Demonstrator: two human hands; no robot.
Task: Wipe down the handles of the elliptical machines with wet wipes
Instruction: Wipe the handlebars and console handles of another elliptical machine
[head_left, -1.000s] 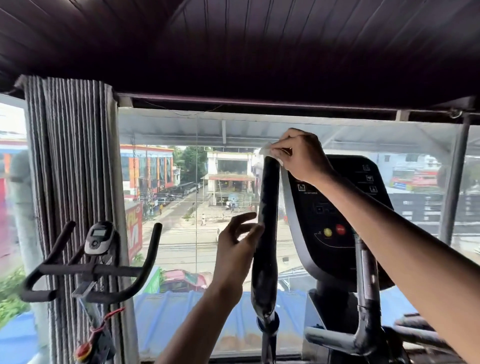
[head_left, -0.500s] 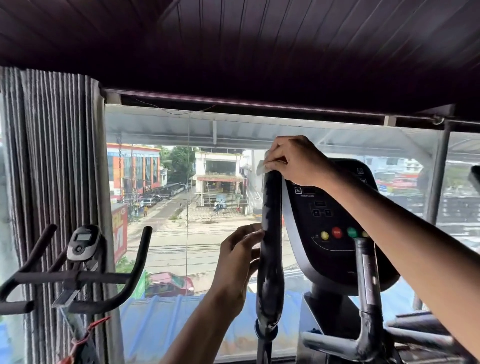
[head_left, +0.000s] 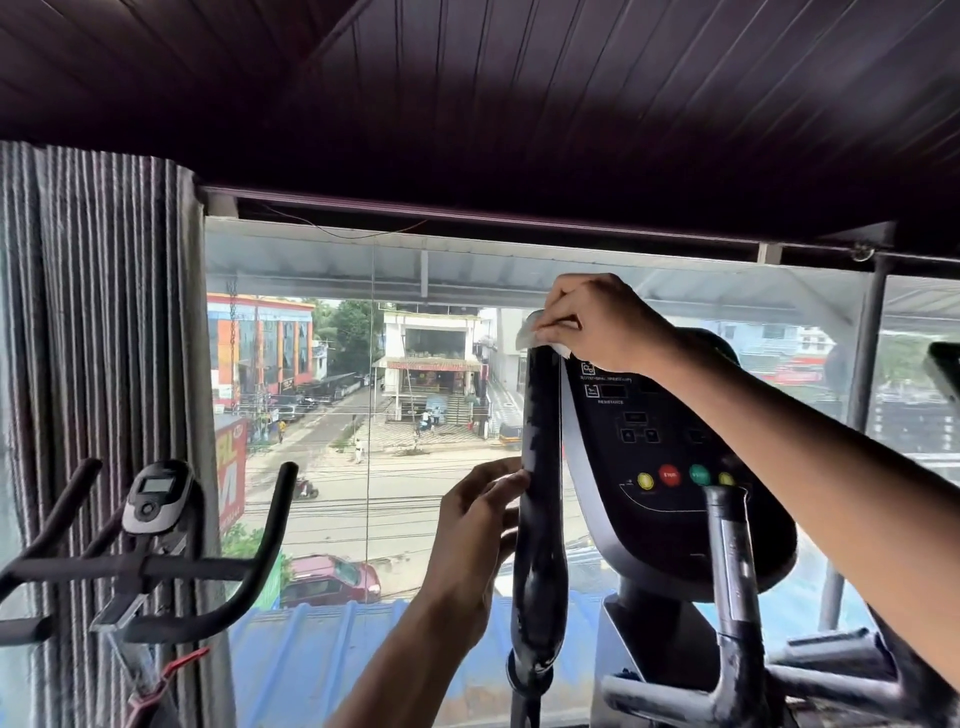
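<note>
The person is wiping the top end of the elliptical's upright black handle (head_left: 540, 493), which is standing just beside the left edge of the console (head_left: 665, 441), in front of the window. The right hand (head_left: 602, 322) is reaching in from the right with the arm stretched out and the wrist bent down, curling its fingers over the handle's tip and pinching the wet wipe (head_left: 525, 336) against it. The left hand (head_left: 478, 530) is coming up from below and laying fairly straight fingers against the handle's left side about midway, apparently steadying it rather than wrapping round it. Judging by this, the wipe is only starting on this handle; the next move is probably calling for a firm drag downward along the shaft, with the left hand clearing out of the way.
</note>
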